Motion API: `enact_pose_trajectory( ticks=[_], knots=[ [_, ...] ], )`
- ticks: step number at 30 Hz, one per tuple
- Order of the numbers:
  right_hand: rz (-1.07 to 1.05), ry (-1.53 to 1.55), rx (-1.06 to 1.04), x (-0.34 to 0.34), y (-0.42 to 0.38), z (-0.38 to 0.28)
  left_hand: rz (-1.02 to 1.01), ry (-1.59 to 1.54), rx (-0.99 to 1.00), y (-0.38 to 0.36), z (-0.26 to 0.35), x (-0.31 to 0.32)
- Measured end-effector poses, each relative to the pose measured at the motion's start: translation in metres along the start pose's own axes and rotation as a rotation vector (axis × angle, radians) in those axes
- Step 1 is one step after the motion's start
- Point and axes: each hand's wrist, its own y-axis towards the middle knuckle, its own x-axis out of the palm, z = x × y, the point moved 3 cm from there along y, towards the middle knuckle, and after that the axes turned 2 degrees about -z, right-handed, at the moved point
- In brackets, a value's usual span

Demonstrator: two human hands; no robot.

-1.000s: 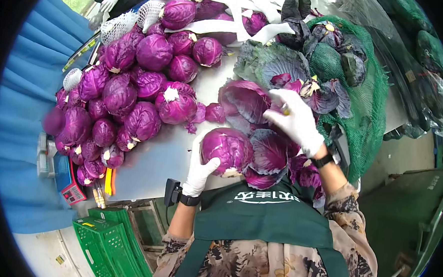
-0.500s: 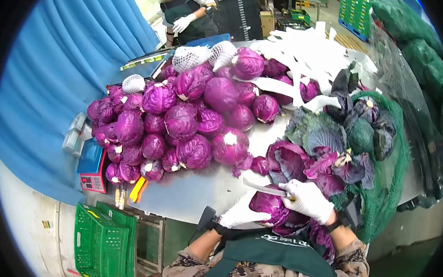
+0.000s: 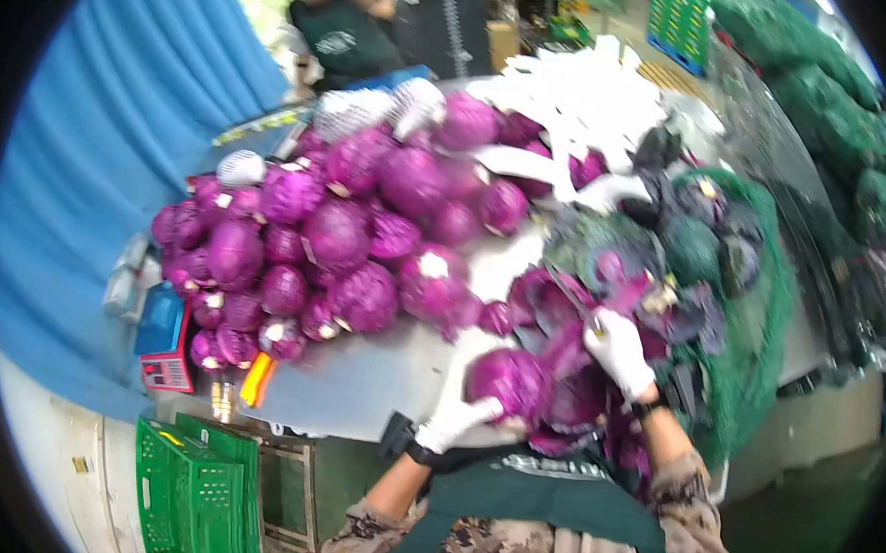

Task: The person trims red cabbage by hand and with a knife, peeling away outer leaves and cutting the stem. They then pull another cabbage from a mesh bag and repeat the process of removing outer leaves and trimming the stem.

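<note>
At the near edge of the table, my white-gloved left hand [image 3: 458, 417] grips the lower left side of a red cabbage [image 3: 510, 382]. My right hand [image 3: 619, 352], also gloved, is closed around the handle of a knife [image 3: 570, 291]; the thin blade points up and left, apart from the cabbage and over loose leaves. Purple outer leaves [image 3: 575, 396] lie beside the cabbage and beneath my right hand. Motion blur softens the blade and the glove's fingers.
A big heap of red cabbages [image 3: 335, 236] covers the table's left half. White foam strips [image 3: 583, 89] pile up at the back. Green netting [image 3: 756, 323] with dark leaves lies right. A red scale [image 3: 166, 370] stands left, green crates [image 3: 191, 489] below. Another person [image 3: 340, 36] stands behind.
The knife has left the cabbage, moving up and right with my right hand. The cabbage in my left hand shows more of its smooth round side. The whole view has shifted slightly.
</note>
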Motion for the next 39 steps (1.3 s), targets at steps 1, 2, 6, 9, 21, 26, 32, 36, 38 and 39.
enact_pose_trajectory(
  ticks=[1, 2, 6, 9, 21, 26, 32, 36, 38, 39],
  knots=[
    [0.056, -0.061, -0.034, -0.004, 0.003, 0.007, 0.176, -0.048, -0.133, -0.004, 0.017, 0.007],
    [0.068, -0.093, 0.047, -0.015, 0.008, 0.014, 0.239, -0.006, -0.13, -0.005, 0.014, 0.006],
    [0.123, -0.124, 0.24, -0.056, 0.002, 0.028, 0.4, -0.486, -0.307, -0.01, 0.013, 0.009],
    [-0.089, 0.145, 0.323, -0.082, 0.0, -0.052, 0.403, -0.412, -0.366, -0.001, 0.012, 0.019],
    [-0.588, 0.623, 0.366, -0.028, -0.026, -0.087, -0.012, 0.528, -0.246, 0.024, 0.033, 0.006],
    [-0.481, 0.778, 0.435, -0.035, -0.031, -0.07, 0.117, 0.413, -0.373, 0.014, 0.024, -0.004],
    [-0.649, 0.499, 0.214, -0.026, -0.041, -0.091, 0.174, 0.388, -0.38, 0.01, 0.037, -0.002],
    [-0.602, 0.361, 0.104, -0.024, -0.037, -0.095, 0.119, 0.531, -0.299, 0.003, 0.027, 0.0],
    [-0.622, 0.347, 0.097, -0.023, -0.038, -0.094, 0.131, 0.483, -0.332, 0.006, 0.024, -0.002],
    [-0.641, 0.335, 0.088, -0.021, -0.039, -0.093, 0.143, 0.437, -0.364, 0.006, 0.023, -0.003]
  ],
)
